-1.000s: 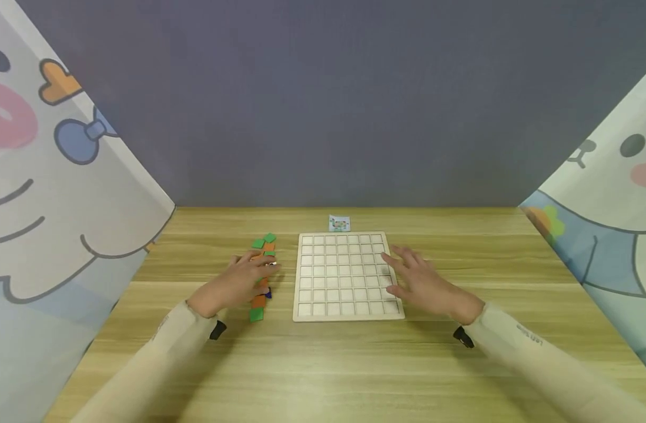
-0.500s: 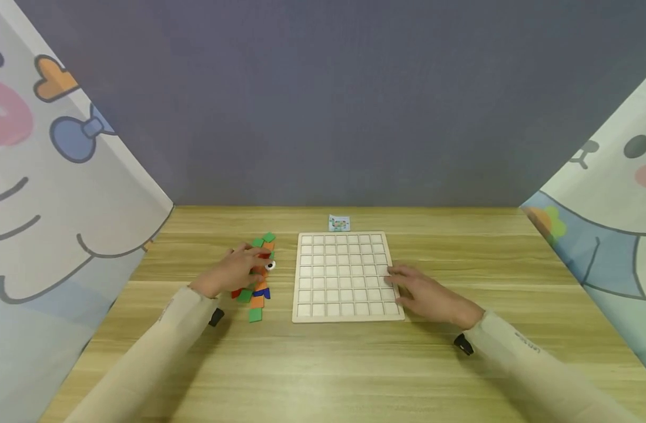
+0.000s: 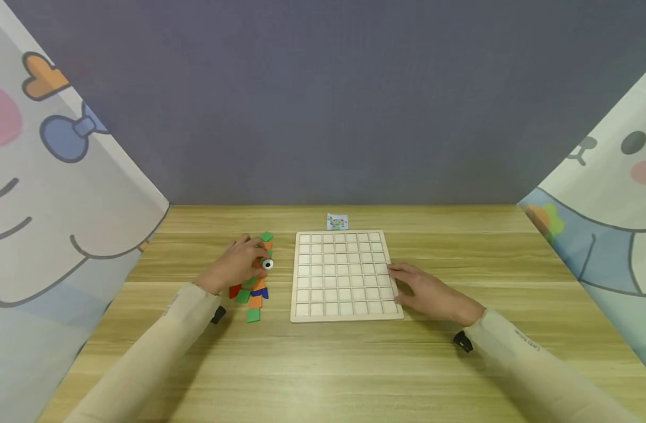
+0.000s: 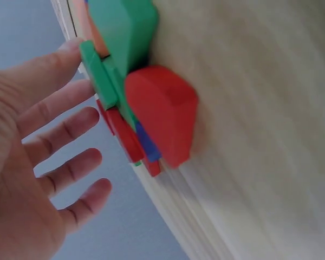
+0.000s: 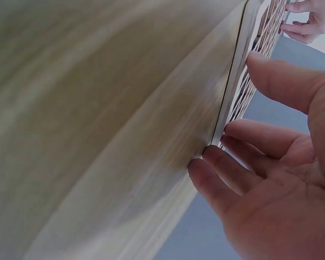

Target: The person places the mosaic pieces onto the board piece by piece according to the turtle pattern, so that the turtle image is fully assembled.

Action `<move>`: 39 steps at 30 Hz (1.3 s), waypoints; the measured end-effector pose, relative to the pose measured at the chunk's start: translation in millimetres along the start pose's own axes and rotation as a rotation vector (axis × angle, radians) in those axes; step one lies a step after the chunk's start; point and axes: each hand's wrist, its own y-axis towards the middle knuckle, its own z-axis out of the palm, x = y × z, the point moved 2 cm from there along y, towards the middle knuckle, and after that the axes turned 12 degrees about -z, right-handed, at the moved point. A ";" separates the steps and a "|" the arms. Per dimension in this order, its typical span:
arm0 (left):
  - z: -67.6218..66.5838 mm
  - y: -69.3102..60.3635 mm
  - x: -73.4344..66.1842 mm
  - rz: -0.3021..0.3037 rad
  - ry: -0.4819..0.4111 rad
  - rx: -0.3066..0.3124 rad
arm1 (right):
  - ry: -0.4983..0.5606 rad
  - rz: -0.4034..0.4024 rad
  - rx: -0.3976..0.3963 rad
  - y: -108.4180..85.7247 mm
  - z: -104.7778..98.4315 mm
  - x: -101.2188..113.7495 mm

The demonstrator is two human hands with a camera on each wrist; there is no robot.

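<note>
A pale wooden grid board point(image 3: 347, 318) lies flat in the middle of the table. Left of it, several colored tiles lie in a loose, partly overlapping heap, and my left hand point(image 3: 233, 265) is over them. In the left wrist view, the thumb and index finger pinch a green tile point(image 4: 99, 76) at its ends; the other fingers are spread. Red pieces and a larger red tile point(image 4: 162, 116) are close by. A round eye piece point(image 3: 268, 264) lies at the fingertips. My right hand point(image 3: 428, 294) rests at the board's right edge, fingers relaxed, thumb over the rim.
A small printed card point(image 3: 337, 221) lies behind the board. Green point(image 3: 253, 315), orange and blue tiles point(image 3: 264, 293) lie near the left hand. A grey panel point(image 3: 344, 106) stands at the table's back, with cartoon-print cloths on both sides.
My left hand has drawn slightly left over the tiles and brought thumb and index finger together on a green one. The right hand has lowered onto the board's right edge.
</note>
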 end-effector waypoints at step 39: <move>0.7 10.1 -16.4 -0.249 0.017 0.085 | -0.034 -0.011 -0.001 10.2 -5.4 -9.0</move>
